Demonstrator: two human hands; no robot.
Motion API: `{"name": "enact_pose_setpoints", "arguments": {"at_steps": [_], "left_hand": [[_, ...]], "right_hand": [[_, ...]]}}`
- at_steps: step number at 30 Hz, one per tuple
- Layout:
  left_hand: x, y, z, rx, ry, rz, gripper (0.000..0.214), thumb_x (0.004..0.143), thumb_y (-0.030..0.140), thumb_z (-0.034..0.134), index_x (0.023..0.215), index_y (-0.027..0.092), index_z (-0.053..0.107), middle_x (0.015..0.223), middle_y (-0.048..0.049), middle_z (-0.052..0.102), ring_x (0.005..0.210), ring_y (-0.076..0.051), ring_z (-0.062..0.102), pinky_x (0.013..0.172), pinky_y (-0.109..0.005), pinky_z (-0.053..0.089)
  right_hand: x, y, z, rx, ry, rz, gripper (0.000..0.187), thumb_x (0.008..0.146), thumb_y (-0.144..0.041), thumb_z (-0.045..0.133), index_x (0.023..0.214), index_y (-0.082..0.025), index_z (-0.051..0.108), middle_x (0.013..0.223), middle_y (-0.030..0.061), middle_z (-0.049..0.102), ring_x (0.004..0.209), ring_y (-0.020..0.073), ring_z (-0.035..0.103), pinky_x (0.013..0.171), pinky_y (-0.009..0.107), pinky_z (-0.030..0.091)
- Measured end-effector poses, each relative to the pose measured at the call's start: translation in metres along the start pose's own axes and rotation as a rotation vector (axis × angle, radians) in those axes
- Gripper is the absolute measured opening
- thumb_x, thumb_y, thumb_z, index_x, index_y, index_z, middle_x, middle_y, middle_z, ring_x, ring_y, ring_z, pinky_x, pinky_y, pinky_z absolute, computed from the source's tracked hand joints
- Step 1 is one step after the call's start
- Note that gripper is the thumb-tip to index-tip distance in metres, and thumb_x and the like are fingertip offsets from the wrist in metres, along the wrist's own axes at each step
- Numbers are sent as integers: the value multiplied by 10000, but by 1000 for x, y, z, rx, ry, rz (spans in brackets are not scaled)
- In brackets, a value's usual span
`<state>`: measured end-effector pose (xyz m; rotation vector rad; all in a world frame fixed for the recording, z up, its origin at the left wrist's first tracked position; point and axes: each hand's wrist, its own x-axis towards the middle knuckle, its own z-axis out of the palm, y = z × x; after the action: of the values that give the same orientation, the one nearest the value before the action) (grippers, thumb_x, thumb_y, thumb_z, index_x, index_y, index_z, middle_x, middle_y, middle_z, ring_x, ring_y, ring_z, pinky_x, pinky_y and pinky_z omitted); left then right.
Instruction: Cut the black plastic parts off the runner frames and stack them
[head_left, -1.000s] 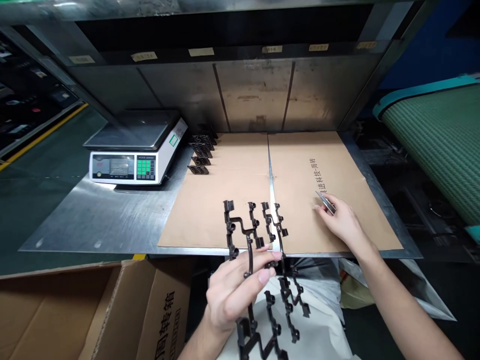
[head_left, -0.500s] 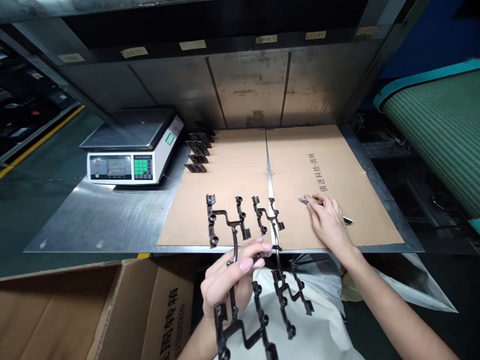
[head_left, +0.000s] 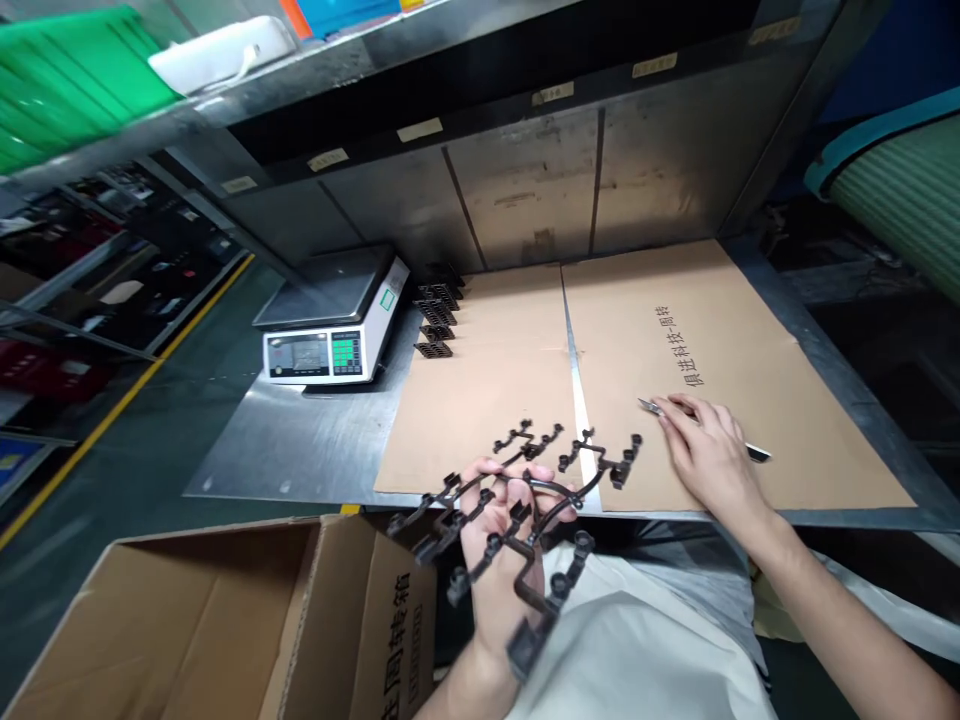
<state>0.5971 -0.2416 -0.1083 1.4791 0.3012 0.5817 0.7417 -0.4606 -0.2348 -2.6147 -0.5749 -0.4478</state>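
My left hand (head_left: 499, 545) is shut on a branching black plastic moulded runner (head_left: 596, 462), which it holds sideways above the front edge of the cardboard. Parts of the runner cross in front of my palm and fingers. My right hand (head_left: 709, 460) rests on a flattened brown cardboard sheet (head_left: 480, 400) with Chinese print. It grips a slim craft knife (head_left: 757, 452), whose metal tip (head_left: 646, 405) points left past my fingers. Several small black moulded pieces (head_left: 435, 318) stand in a row along the sheet's far left edge.
A digital weighing scale (head_left: 330, 345) stands on the steel table (head_left: 300, 445) left of the cardboard. An open brown carton (head_left: 225, 610) sits below the table's front edge. White cloth (head_left: 630, 650) lies below my hands. A green mesh belt (head_left: 900, 200) runs at upper right.
The view has swung, bringing a shelf into sight at upper left. My left hand has turned the runner from upright to sideways. My right hand still holds the knife on the cardboard.
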Motion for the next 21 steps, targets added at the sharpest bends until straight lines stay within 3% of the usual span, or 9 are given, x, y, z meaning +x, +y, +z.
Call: {"name": "enact_pose_setpoints", "arguments": {"at_steps": [3,6,9,15,21], "left_hand": [[0,8,1,-287,109,-279,257,964,400,717,1150,244,634,997,-12,744,742,-110,750,749,-245,660],[1,16,1,-619,196,-549,401,780,316,914,1089,236,671,965,25,737,646,-53,697,804,-243,657],[3,19,0,-701,203,-608,478,713,241,957,1104,224,683,946,28,731,642,-60,698,789,-252,669],[2,18,-5,-766,220,-718,503,705,236,962,1128,213,692,939,23,735,621,-52,708,750,-226,682],[6,30,-3,-774,209,-811,466,671,-32,876,1046,177,697,854,44,714,597,-52,707,654,-162,658]], "right_hand": [[-1,4,4,-20,16,-16,350,1051,-315,496,1346,-245,672,1285,123,678,1121,327,602,988,489,501],[-3,7,7,-23,25,-30,348,1049,-315,502,1345,-246,673,1278,118,682,1111,331,610,980,493,509],[-3,7,8,-26,30,-33,348,1050,-317,505,1348,-246,671,1284,114,680,1106,334,615,976,491,512],[-3,6,7,-23,39,-44,346,1054,-316,506,1349,-241,670,1282,105,679,1105,328,614,997,480,504],[-4,11,12,-23,59,-46,351,1053,-339,505,1349,-252,670,1280,103,680,1106,323,613,978,474,503]]}}
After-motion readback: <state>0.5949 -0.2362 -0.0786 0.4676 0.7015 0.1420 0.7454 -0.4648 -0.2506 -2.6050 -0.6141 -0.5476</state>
